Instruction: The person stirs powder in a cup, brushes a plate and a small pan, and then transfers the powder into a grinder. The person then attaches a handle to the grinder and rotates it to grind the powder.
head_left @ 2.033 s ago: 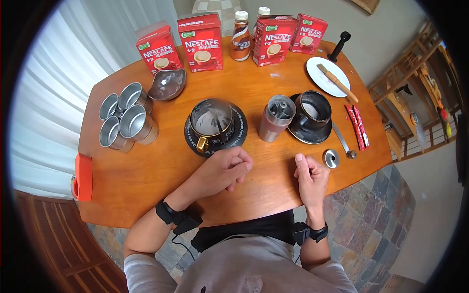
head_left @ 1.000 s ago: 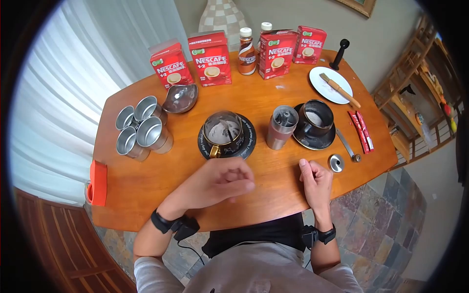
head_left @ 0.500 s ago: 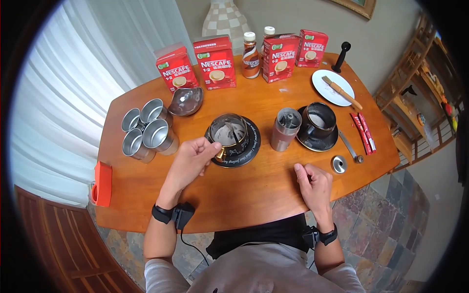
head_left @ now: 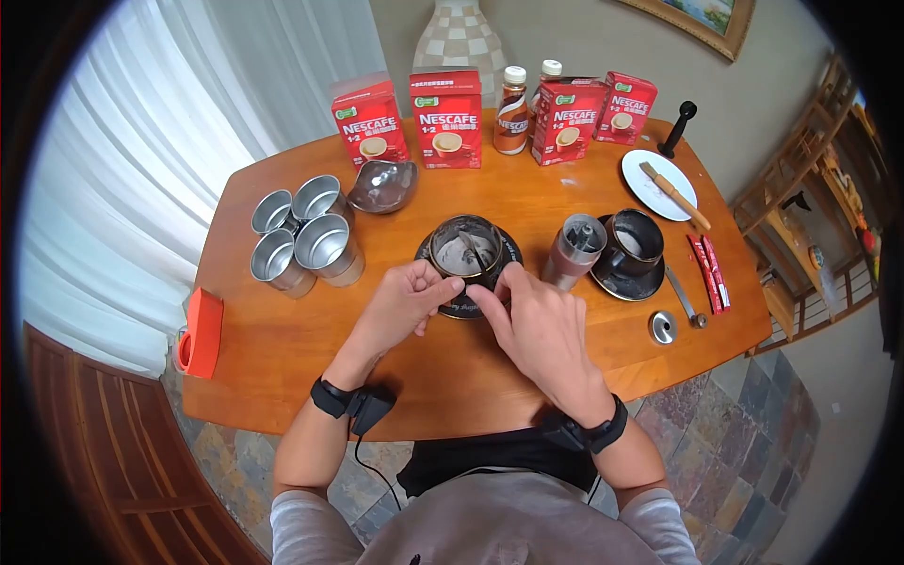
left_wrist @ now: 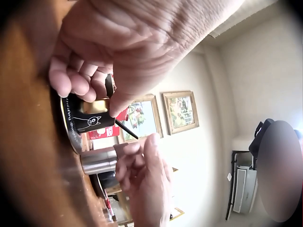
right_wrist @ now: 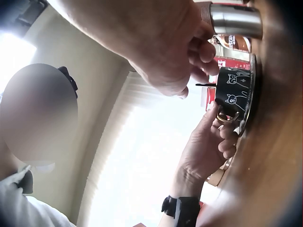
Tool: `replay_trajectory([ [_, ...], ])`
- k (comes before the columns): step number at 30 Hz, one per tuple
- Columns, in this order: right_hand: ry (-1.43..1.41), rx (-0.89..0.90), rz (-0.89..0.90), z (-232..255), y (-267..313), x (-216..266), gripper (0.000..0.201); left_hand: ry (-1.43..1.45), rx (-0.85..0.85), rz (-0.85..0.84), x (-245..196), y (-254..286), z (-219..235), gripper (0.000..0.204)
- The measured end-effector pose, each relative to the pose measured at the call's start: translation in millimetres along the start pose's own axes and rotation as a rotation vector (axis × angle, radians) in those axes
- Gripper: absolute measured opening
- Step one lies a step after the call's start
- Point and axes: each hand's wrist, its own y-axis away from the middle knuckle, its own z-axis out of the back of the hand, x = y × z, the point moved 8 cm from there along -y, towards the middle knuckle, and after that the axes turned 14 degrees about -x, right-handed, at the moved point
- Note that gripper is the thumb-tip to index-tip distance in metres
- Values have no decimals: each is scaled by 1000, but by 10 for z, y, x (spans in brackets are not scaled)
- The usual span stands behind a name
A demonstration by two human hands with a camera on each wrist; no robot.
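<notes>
A black mug (right_wrist: 233,91) with white cat drawings stands on a black saucer (head_left: 465,310) and holds pale powder (head_left: 454,256). My left hand (head_left: 414,301) pinches its gold handle (left_wrist: 95,106) between thumb and fingers. From the mug sticks a thin black handle (left_wrist: 127,128), its lower end hidden inside. Around the tip of that handle hovers my right hand (head_left: 548,320), thumb and fingers apart. Just right of the mug stands a metal hand grinder (head_left: 568,259) with its top off. Past it, a second black cup (head_left: 617,261) sits on its own saucer (head_left: 626,290).
Several metal cups (head_left: 330,252) stand left, near a dark bowl (head_left: 384,185). Red Nescafe boxes (head_left: 446,122) and bottles (head_left: 511,122) line the back. At right lie a crank (head_left: 680,292), a metal lid (head_left: 663,327), red sachets (head_left: 708,273) and a brush (head_left: 673,193) on a white plate (head_left: 638,186).
My left hand has moved up from the table's front to the mug's handle. My right hand has left its place at the right and come across to the mug.
</notes>
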Motion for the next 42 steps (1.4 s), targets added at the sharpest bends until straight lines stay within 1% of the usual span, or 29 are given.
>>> replay_trajectory([
  [1,47,13,21,-65,-14,3,27,-11,-6,-4,-16,10,-5,36],
  [5,-4,0,86,-191,-31,24,25,-54,7,-23,-8,22,-2,37],
  [8,67,-7,14,-103,-73,22,26,-67,25,-13,-6,41,-11,37],
  [11,100,16,-49,-102,-77,-28,29,-93,-2,-19,-52,74,-15,38],
  [14,102,-9,-32,-100,-108,-32,31,-102,23,-4,-48,72,-8,35],
  [24,100,-27,-31,-93,-102,-32,34,-117,19,-16,-60,79,-14,35],
  [27,55,-71,-31,-38,-117,-49,31,-120,18,-19,-62,78,-15,35],
  [30,45,-110,20,-11,-111,-25,26,-110,15,-17,-52,96,-16,35],
  [36,107,-109,113,7,-150,-7,16,-123,20,-19,-82,99,-25,38],
  [38,81,-128,130,23,-159,-5,11,-117,14,-18,-102,113,-26,38],
  [40,55,-145,160,40,-177,25,10,-122,25,-13,-84,107,-23,36],
  [42,26,-152,199,44,-179,72,14,-124,28,-18,-90,104,-15,36],
])
